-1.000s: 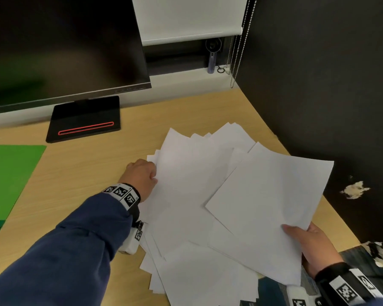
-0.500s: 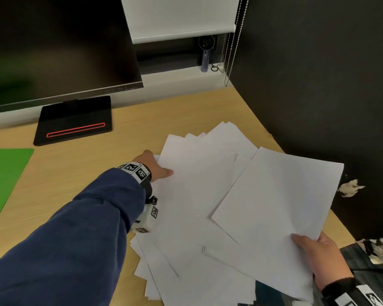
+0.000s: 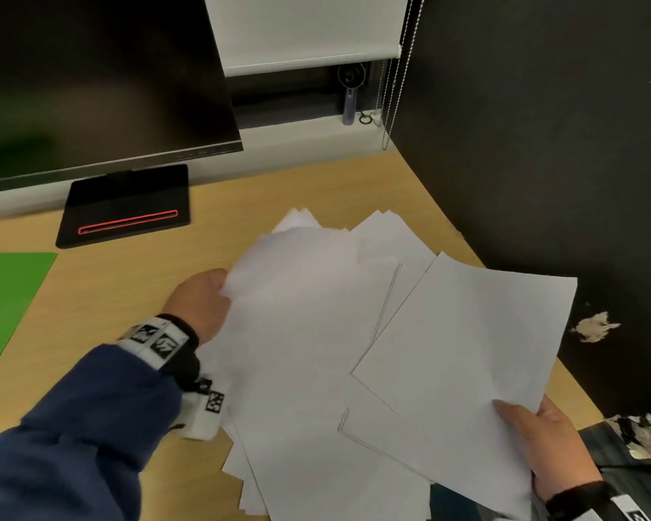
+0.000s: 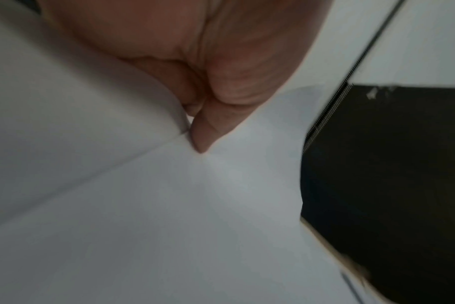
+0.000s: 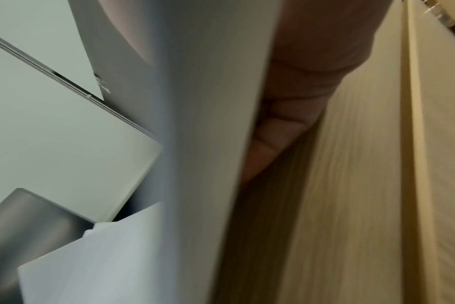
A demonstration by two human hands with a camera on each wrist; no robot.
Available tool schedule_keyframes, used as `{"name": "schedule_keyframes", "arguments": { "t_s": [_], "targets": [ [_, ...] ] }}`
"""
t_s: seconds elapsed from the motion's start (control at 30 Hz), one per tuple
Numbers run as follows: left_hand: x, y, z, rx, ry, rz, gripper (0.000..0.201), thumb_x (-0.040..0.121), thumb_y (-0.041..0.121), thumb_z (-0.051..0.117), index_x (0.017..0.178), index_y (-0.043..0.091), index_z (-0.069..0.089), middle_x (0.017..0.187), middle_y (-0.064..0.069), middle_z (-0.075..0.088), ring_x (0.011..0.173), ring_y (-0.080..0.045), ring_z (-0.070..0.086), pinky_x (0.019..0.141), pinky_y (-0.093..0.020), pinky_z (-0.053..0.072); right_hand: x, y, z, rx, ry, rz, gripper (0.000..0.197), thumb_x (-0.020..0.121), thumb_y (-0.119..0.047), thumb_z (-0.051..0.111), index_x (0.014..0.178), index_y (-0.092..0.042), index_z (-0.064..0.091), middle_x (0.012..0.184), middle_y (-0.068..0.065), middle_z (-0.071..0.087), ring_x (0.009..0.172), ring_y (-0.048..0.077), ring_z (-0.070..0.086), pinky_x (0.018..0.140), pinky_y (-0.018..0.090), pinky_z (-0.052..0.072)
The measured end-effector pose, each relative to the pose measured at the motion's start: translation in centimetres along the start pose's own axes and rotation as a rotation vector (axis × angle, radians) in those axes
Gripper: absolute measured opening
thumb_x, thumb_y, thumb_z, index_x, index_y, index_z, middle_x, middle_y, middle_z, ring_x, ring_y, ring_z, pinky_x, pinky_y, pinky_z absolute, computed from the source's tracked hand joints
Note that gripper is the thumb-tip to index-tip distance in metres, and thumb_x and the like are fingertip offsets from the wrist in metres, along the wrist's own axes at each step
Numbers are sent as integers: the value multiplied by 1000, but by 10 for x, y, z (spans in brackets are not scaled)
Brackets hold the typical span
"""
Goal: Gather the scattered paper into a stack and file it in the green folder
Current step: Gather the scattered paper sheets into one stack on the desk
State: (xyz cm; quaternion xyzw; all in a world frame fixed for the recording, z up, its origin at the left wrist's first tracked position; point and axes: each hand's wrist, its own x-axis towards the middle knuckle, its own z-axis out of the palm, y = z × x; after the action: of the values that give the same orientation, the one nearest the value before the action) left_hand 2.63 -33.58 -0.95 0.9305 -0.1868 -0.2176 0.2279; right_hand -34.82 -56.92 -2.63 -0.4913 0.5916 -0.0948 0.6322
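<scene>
- The left hand (image 3: 200,302) is reaching forward from a dark blue sleeve (image 3: 79,434), its thumb and fingers pinching the lifted edge of a sheet of paper (image 3: 301,295).
- A marker-printed band (image 3: 155,342) is circling the left wrist.
- The right hand (image 3: 549,441) is sitting low at the near right, thumb (image 3: 512,409) lying on top and fingers (image 5: 281,131) curling underneath a held sheet (image 3: 466,355).

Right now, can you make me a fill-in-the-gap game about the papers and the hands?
1. The folder on the desk is coloured ____.
2. The right hand holds a sheaf of white ____.
3. The left hand pinches a sheet between fingers and ____.
4. The slot on the monitor base is outlined in ____.

Missing words: green; paper; thumb; red
</scene>
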Motion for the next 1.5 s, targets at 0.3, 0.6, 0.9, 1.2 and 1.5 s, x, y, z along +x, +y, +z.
{"name": "schedule_keyframes", "arguments": {
  "t_s": [0.3,0.6,0.9,1.2,1.5],
  "targets": [
    [-25,-11,-69,-901,73,13,36,93,-7,54,105,20,73,105,1,79,94,-18,74,88,-39,55,-2,-11,20,27,-96,-54,25,92,-8,60,110,-24,67,106,14,76,101,43,68,97,64,48],
    [-44,62,64,-175,-315,192,18,93,20,62,111,23,61,95,5,65,91,-21,62,77,-29,48,-7,-18,41,413,-250,116,41,94,-49,53,122,-21,64,114,15,76,112,39,66,106,59,42],
    [33,48,32,388,-134,179,47,95,44,53,139,27,52,145,-8,45,134,-34,36,108,-43,36,9,9,19,275,-114,7,36,93,2,57,127,-7,62,117,23,72,106,44,67,92,52,52],
    [55,80,38,627,-258,239,75,73,68,66,129,22,47,122,-3,56,112,-27,53,93,-42,49,17,16,15,230,-88,-4,33,92,1,60,124,-7,63,114,22,73,103,45,69,98,61,48],
    [58,106,39,483,-391,87,69,73,59,75,120,13,54,94,2,56,90,-23,55,81,-36,47,20,17,16,236,-68,-15,34,91,1,61,123,-9,63,113,20,74,103,44,69,99,63,47]
  ]
}}
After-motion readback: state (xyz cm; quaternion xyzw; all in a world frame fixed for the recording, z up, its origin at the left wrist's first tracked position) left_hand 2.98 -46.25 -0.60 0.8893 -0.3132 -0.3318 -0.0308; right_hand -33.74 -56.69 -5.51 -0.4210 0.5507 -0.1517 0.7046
